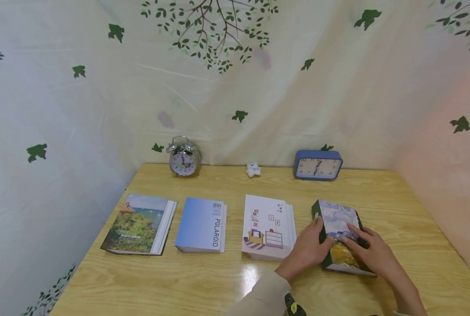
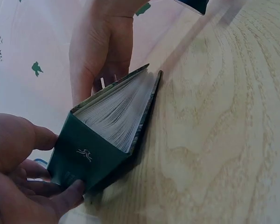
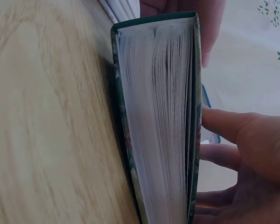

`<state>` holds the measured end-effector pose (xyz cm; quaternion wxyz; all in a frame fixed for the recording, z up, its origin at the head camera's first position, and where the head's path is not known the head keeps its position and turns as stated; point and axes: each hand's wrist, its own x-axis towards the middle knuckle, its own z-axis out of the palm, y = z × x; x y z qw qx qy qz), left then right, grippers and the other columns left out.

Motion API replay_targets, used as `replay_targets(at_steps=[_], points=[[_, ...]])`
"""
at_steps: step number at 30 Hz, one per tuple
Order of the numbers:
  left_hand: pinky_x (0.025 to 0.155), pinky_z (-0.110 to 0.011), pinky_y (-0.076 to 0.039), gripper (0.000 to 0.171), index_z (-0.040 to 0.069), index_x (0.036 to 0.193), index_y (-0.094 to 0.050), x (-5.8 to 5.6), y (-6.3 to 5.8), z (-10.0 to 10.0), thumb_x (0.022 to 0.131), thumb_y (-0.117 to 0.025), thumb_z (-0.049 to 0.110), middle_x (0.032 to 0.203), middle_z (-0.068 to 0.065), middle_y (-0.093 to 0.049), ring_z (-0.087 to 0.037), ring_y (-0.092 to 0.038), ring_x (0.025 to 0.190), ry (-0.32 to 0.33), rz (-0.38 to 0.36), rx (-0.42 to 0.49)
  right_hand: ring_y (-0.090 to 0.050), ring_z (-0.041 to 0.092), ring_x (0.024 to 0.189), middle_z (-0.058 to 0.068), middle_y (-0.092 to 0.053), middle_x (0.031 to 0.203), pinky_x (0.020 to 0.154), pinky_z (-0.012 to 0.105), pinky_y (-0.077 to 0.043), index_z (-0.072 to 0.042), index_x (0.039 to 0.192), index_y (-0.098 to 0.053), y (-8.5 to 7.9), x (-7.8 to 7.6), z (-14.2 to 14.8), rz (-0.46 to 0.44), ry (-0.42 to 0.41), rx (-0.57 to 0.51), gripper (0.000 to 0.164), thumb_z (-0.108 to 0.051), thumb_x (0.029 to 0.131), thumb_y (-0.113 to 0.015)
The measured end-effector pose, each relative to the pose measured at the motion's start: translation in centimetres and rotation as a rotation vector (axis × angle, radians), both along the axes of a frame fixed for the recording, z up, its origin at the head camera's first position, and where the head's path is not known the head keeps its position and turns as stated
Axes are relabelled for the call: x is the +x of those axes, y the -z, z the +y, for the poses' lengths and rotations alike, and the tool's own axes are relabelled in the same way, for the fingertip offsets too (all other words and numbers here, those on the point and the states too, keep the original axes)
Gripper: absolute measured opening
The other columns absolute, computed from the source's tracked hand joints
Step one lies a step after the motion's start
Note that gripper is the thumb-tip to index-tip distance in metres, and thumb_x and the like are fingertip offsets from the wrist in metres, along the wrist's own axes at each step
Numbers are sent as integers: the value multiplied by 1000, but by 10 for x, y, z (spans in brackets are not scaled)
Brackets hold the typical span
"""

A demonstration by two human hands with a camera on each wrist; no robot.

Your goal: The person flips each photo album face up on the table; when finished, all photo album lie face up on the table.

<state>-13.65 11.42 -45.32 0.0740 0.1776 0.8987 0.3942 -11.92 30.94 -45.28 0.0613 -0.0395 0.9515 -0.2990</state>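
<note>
A thick photo album (image 1: 339, 224) with a painted cover and a dark green spine lies at the right of the table. On that spine (image 2: 86, 156) a small white figure shows in the left wrist view. My left hand (image 1: 308, 245) grips the spine side, its thumb at the cover edge and its fingers against the spine. Spread fingers of my right hand (image 1: 371, 252) rest on the cover. White page edges (image 3: 156, 116) fan slightly in the right wrist view. Just left of my left hand lies a white album (image 1: 264, 224) with a drawn room on it.
Further left lie a blue POLAROID album (image 1: 197, 224) and a landscape-covered photo album (image 1: 140, 224). Along the back stand a silver twin-bell alarm clock (image 1: 184, 160), a small white bear figure (image 1: 253, 169) and a blue rectangular clock (image 1: 318, 165), before a leaf-patterned cloth (image 1: 219, 101).
</note>
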Motion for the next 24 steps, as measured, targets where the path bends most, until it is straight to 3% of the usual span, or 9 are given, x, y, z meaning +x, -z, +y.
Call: replay_targets(at_steps=[8, 16, 24], points=[[101, -26, -36, 57, 11, 144, -32, -3, 5, -6, 94, -52, 31, 143, 1, -39, -10, -37, 128, 27, -4, 45, -30, 65, 110, 49, -27, 125, 81, 72, -30, 5, 134, -42, 6, -2, -5, 86, -19, 47, 62, -40, 92, -53], [97, -27, -40, 54, 9, 141, -36, -9, 6, -9, 93, -54, 26, 133, -4, -50, -12, -45, 122, -10, -8, 22, -31, 63, 111, 48, -30, 125, 83, 71, -30, 3, 134, -45, 5, -4, -14, 115, -24, 93, 64, -44, 91, -54], [101, -29, -37, 58, 7, 141, -36, -15, -5, -19, 94, -51, 36, 138, -5, -45, -16, -41, 126, -63, -22, -9, -27, 64, 113, 47, -26, 130, 84, 73, -27, 3, 135, -42, -11, -12, -21, 125, -28, 125, 62, -42, 94, -49]])
